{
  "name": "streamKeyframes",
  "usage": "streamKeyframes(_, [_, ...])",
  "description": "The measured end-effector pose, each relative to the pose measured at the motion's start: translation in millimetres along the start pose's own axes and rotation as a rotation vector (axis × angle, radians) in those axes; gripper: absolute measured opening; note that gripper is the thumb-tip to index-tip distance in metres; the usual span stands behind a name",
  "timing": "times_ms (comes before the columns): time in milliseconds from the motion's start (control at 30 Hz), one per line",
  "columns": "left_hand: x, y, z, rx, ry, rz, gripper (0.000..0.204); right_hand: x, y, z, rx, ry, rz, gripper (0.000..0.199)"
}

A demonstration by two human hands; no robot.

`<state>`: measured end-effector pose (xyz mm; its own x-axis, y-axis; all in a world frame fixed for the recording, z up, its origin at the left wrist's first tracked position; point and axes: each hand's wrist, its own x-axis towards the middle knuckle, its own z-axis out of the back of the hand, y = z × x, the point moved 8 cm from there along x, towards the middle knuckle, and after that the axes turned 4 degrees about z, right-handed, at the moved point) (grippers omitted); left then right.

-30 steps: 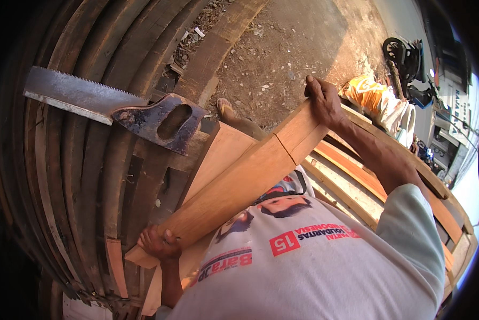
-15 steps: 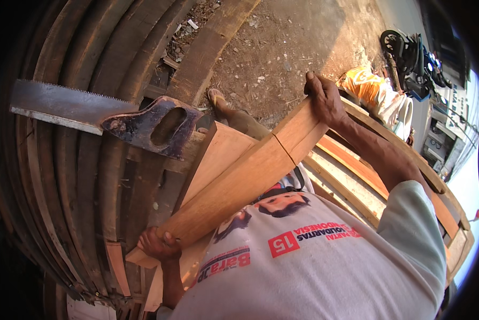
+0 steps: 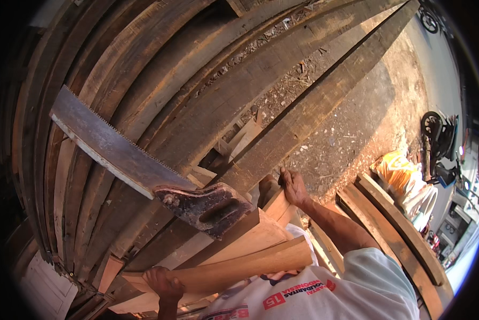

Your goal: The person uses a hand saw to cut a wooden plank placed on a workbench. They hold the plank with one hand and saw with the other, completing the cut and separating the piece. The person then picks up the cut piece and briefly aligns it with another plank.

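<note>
My left hand (image 3: 165, 282) grips the left end of a smooth light-brown board (image 3: 250, 261) that lies across in front of my shirt. The board's right end stands free. Up and to the right, my right hand (image 3: 295, 189) is closed on a short offcut (image 3: 278, 205) of the same colour, apart from the board. A handsaw (image 3: 207, 208) with a worn dark wooden handle and a toothed grey blade lies just beyond the board, on the timber. Under the handle sits a wide pale plank (image 3: 266, 232).
Long weathered beams (image 3: 282, 101) spread across the left and far side. More planks (image 3: 399, 234) lie at the right, near a yellow and white sack (image 3: 402, 176). A motorcycle (image 3: 439, 144) stands farther right by the road. A white panel (image 3: 45, 285) is at lower left.
The board, whole with a cut line across it before, is now in two separate pieces, one in each hand. My view has shifted, and my right hand appears lower and closer in.
</note>
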<state>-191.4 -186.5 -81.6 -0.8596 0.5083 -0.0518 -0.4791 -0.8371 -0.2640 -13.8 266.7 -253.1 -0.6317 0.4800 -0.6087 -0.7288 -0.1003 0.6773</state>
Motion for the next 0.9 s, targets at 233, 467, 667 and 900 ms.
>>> streamKeyframes(233, [-69,5,79,-0.049,0.174,-0.071,0.055,-42,-143,146,0.395,-0.342,-0.221,0.056])
streamKeyframes(467, [-72,-10,78,-0.021,0.129,-0.105,0.044,-88,-156,131,0.644,-0.494,-0.359,0.054])
streamKeyframes(667, [-71,-9,123,-0.012,-0.06,-0.09,0.044,-137,-156,115,1.057,-0.204,-0.189,0.066])
streamKeyframes(900, [-96,55,183,-0.031,-0.282,0.072,0.048,-200,-117,120,1.127,-0.376,-0.028,0.064])
